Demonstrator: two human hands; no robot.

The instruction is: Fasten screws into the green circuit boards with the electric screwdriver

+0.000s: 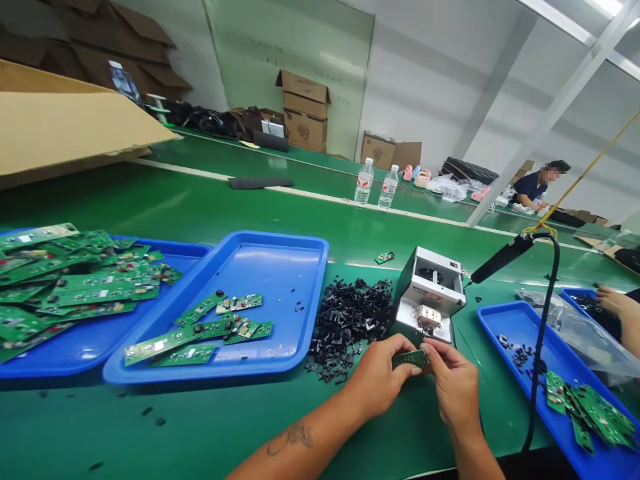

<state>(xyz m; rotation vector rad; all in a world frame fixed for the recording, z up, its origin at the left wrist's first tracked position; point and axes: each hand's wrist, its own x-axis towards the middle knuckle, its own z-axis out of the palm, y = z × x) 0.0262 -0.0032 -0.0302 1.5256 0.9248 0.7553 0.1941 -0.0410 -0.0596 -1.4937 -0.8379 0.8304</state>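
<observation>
Between my two hands is a small green circuit board (407, 359), held level just in front of a small grey-white bench machine (433, 283). My left hand (383, 373) pinches the board's left end between thumb and fingers. At the right end, my right hand (453, 380) grips it with thumb and fingertips, which cover that edge. A heap of small black plastic parts (350, 320) lies left of the machine, close to my left hand. Whether my right fingers also hold a small part cannot be made out.
Left, a blue tray (320, 293) holds several circuit boards; another tray (95, 363) is piled with boards. Right, a blue tray (493, 317) carries boards and black parts. A black-handled tool (503, 260) hangs from a yellow cord. Another person's hand (617, 307) reaches in at far right. Two bottles (364, 183) stand behind.
</observation>
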